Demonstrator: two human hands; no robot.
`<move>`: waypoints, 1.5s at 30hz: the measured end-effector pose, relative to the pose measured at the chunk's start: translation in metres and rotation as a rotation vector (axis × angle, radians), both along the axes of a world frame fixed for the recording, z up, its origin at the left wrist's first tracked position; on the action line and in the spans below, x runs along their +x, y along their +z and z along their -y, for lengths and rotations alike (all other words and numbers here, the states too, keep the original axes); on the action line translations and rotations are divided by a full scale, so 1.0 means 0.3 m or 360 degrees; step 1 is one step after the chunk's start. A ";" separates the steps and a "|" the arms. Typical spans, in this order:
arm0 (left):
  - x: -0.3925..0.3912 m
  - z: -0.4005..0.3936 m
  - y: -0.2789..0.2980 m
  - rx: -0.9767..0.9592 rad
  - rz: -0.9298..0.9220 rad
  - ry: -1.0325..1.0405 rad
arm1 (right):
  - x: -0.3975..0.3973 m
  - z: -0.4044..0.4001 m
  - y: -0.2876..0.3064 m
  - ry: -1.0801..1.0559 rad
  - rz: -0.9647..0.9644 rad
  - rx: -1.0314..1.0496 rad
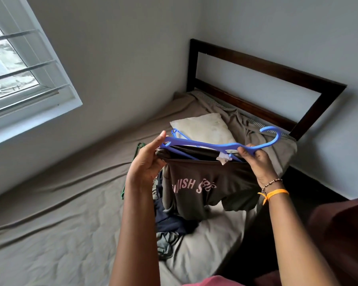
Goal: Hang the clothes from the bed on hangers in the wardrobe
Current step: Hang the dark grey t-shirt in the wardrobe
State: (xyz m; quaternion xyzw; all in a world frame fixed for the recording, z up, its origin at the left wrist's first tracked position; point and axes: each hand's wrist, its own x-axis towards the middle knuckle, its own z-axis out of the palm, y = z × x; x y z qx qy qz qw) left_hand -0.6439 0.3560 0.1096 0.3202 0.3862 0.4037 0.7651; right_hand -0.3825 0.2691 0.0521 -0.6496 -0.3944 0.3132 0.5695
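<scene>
A pillow (205, 129) and green hanger (137, 147) lie behind the held shirt (205, 182).

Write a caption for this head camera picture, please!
Both hands fit a blue hanger into a brown printed T-shirt above the bed.

Soft daylight from the window (19, 58); dim room, wide-angle edge warping.

left forearm (136, 223) hides most of the green hanger (137, 148); shirt (205, 188) lettering partly folded away
</scene>
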 end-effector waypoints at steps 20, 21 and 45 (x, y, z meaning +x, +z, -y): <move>0.141 0.031 -0.092 0.1567 -0.1855 -0.0058 | -0.229 -0.029 0.113 -0.0081 0.1440 -0.0552; 0.145 0.040 -0.096 0.1646 -0.1760 -0.0209 | -0.235 -0.013 0.105 -0.0114 0.1435 -0.0484; 0.522 0.612 0.140 0.2468 -0.0586 -0.0798 | -0.063 0.877 0.322 -0.0627 0.1285 -0.0053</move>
